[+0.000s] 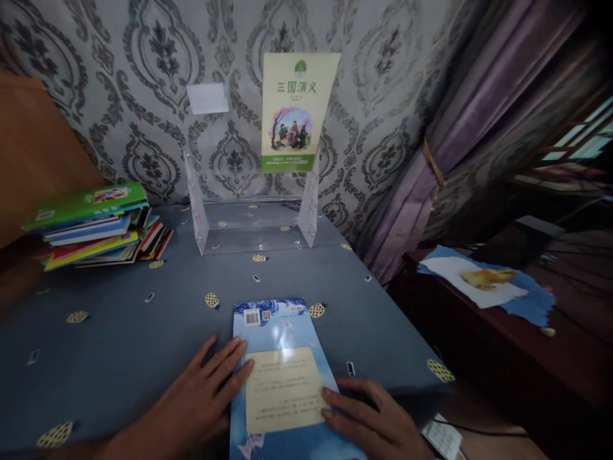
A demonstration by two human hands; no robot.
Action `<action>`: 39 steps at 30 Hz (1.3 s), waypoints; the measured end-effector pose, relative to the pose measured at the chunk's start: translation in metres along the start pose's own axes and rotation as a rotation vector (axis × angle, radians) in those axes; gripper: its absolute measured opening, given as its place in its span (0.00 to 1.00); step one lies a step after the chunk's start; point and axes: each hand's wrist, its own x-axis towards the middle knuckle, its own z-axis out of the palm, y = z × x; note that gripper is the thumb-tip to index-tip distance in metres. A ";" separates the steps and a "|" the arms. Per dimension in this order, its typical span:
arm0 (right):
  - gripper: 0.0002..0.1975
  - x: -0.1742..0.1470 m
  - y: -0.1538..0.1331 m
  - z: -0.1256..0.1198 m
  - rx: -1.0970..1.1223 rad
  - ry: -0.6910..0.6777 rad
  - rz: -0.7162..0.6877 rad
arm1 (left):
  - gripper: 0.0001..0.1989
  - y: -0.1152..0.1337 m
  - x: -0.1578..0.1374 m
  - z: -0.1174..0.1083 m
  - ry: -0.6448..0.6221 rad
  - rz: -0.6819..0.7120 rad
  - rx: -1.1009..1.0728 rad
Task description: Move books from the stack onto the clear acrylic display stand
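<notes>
A blue book [282, 335] lies back cover up near the front of the table, with a barcode at its far end and a cream text panel in its middle. My left hand [205, 383] rests at its left edge, fingers stretched and spread, tips on the cover. On the right edge, the fingers of my right hand [368, 415] lie out over the cover beside the cream panel. Both thumbs are hard to make out. Behind stands a clear plastic bookstand [201, 227], with a green and cream book [299, 115] upright at its right side.
To the left, several books [90, 223] are stacked unevenly on the grey-blue pineapple-print tablecloth [182, 332]. A small white label [207, 98] shows above the stand's left side. At the right, a dark wooden surface [450, 332] holds a blue cloth [536, 303]; a purple curtain [412, 191] hangs behind.
</notes>
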 end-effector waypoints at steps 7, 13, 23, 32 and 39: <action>0.13 0.108 0.009 -0.052 0.104 0.221 0.197 | 0.13 -0.012 0.044 -0.075 0.402 -0.273 -0.416; 0.19 0.189 0.047 -0.044 0.376 0.299 0.530 | 0.16 -0.030 0.101 -0.096 0.558 -0.603 -0.767; 0.25 0.217 0.122 0.008 0.807 0.005 0.833 | 0.29 -0.067 0.113 -0.036 0.309 -0.847 -1.296; 0.26 0.206 0.148 0.034 0.828 -0.081 0.958 | 0.31 -0.095 0.118 -0.009 0.212 -0.979 -1.311; 0.25 0.171 0.134 0.034 0.930 -0.287 0.981 | 0.32 -0.095 0.112 0.001 0.083 -0.966 -1.336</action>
